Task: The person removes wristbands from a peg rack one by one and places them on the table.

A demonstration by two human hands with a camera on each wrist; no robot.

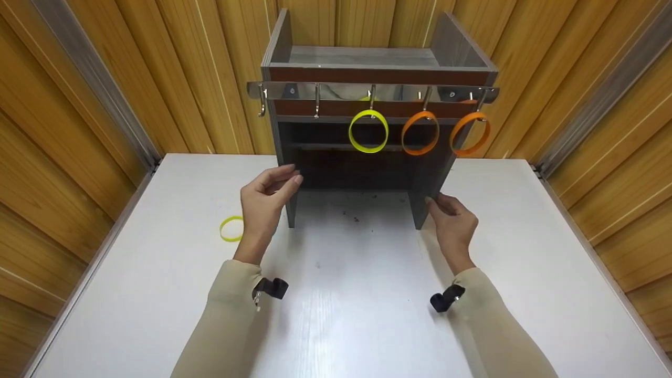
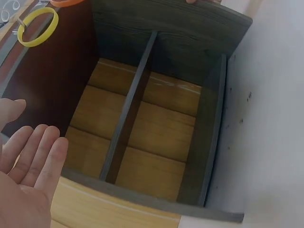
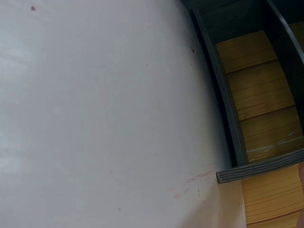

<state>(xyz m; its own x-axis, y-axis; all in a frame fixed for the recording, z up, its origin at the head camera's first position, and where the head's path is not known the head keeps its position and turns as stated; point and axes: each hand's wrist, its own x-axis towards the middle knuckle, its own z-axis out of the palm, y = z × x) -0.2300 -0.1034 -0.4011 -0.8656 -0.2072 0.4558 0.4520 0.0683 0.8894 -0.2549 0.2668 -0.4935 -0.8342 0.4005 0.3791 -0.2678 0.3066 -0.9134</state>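
Observation:
A grey wooden shelf unit [image 1: 357, 58] stands on the table with a metal hook rail [image 1: 336, 92] across its front. A yellow ring [image 1: 369, 149] and two orange rings, one in the middle [image 1: 420, 152] and one at the right end [image 1: 470, 152], hang from its hooks. My left hand [image 1: 265, 202] is beside the left side panel, fingers relaxed and holding nothing; the left wrist view shows its palm. With thumb and fingers, my right hand [image 1: 454, 223] grips the lower front edge of the right side panel [image 1: 425, 202]. Only a sliver of it shows in the right wrist view.
Another yellow ring [image 1: 222, 229] lies on the white table [image 1: 131, 294], left of my left wrist and partly hidden by it. Wood-look panel walls [image 1: 63, 136] close in the back and sides. The two leftmost hooks [image 1: 316, 100] carry no ring.

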